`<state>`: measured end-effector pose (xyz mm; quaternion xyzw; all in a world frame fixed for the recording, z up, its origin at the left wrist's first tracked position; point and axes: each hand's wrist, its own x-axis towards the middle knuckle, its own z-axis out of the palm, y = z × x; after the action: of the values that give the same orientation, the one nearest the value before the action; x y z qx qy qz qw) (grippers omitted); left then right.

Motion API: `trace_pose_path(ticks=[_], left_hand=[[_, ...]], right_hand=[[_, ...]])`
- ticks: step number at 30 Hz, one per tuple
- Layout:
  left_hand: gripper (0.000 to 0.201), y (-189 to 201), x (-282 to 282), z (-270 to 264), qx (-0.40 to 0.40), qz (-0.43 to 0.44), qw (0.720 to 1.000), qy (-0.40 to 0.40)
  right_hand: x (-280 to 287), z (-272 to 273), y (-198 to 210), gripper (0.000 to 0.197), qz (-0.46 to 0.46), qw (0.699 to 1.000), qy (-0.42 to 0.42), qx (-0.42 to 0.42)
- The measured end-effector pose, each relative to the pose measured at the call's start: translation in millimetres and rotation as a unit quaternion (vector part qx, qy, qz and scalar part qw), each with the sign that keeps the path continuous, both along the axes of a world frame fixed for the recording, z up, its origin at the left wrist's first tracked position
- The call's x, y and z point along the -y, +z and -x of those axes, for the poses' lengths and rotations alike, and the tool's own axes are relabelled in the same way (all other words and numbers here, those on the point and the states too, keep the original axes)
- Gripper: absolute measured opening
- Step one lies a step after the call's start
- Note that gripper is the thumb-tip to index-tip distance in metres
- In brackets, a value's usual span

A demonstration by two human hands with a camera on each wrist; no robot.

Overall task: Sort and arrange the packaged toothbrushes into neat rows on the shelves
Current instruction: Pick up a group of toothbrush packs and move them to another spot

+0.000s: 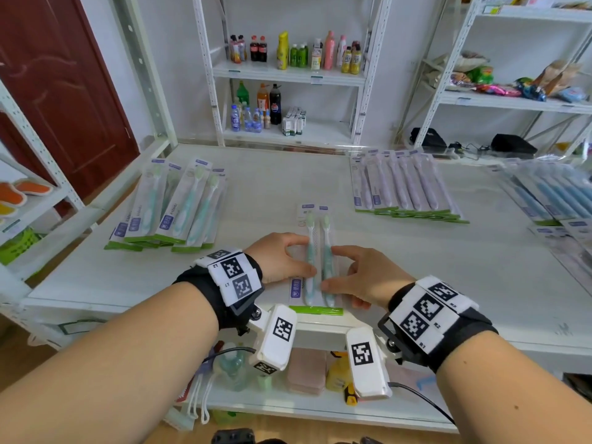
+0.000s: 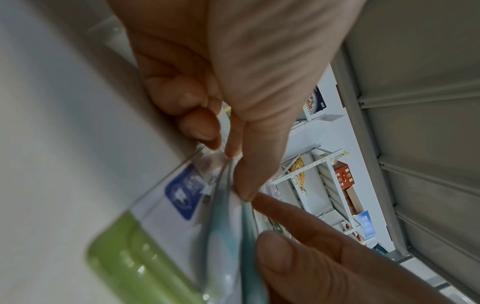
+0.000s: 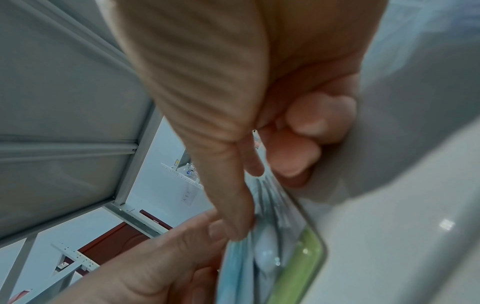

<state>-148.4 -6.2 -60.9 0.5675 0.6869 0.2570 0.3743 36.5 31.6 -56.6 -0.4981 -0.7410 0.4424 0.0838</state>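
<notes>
Centre-bottom of frame, white shelf top (image 1: 416,267) – left hand (image 1: 282,259) and right hand (image 1: 368,280) pinch two clear-packaged mint-green toothbrushes (image 1: 317,261) from either side. Fanned green packs (image 1: 173,209) upper left, five or so; purple-brush row (image 1: 407,190) upper right; blue packs (image 1: 554,193) far right, count unclear.
</notes>
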Motion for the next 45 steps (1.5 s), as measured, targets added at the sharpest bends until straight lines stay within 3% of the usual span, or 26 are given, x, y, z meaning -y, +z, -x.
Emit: trace_pose_path(ticks=[5, 8, 11, 15, 19, 22, 24, 27, 29, 33, 38, 42, 45], left_hand=[[0.07, 2.0, -0.9, 4.8, 0.032, 0.009, 0.999, 0.02], [0.054, 4.5, 4.5, 21.1, 0.101, -0.021, 0.992, 0.067], [0.038, 10.0, 11.8, 53.1, 0.114, -0.07, 0.98, 0.145], [0.026, 24.2, 24.5, 105.7, 0.054, -0.117, 0.959, 0.251], [0.033, 35.8, 35.2, 151.9, -0.044, -0.093, 0.948, 0.301], [0.015, 41.9, 35.0, 170.9, -0.108, -0.057, 0.946, 0.3], [0.037, 46.9, 31.7, 176.4, -0.141, -0.029, 0.95, 0.278], [0.026, 49.8, 24.7, 184.6, -0.176, -0.001, 0.952, 0.249], [0.045, 51.3, 22.5, 187.2, -0.199, 0.011, 0.952, 0.231], [0.05, 49.0, 16.0, 191.3, -0.2, 0.014, 0.956, 0.216], [0.053, 46.4, 10.7, 196.5, -0.197, 0.021, 0.959, 0.202], [0.017, 49.0, 7.8, 199.0, -0.173, 0.02, 0.966, 0.192], [0.036, 48.0, 6.2, 201.5, -0.164, 0.026, 0.966, 0.198]], right_hand=[[-5.9, 0.4, 6.7, 0.076, 0.011, 0.999, -0.023, -0.027], [-16.3, 11.9, 16.4, 0.063, 0.016, 0.996, -0.055, -0.067], [-23.8, 37.3, 27.6, 0.05, 0.015, 0.995, -0.045, -0.092], [-24.2, 83.9, 35.6, 0.045, 0.029, 0.993, -0.012, -0.112], [-19.0, 135.0, 38.3, 0.044, 0.045, 0.993, 0.018, -0.109], [-17.3, 170.3, 39.3, 0.047, 0.06, 0.993, 0.033, -0.097], [-17.6, 189.6, 38.4, 0.048, 0.058, 0.994, 0.035, -0.081], [-19.7, 212.3, 34.5, 0.044, 0.038, 0.997, 0.028, -0.059], [-22.3, 223.7, 30.3, 0.038, 0.015, 0.999, 0.031, -0.04], [-29.6, 240.2, 23.9, 0.028, -0.026, 0.998, 0.055, 0.03], [-35.4, 252.8, 21.6, 0.037, -0.039, 0.997, 0.044, 0.058], [-39.3, 257.7, 23.9, 0.033, -0.045, 0.994, 0.052, 0.084], [-43.5, 257.7, 24.4, 0.031, -0.035, 0.995, 0.047, 0.081]])
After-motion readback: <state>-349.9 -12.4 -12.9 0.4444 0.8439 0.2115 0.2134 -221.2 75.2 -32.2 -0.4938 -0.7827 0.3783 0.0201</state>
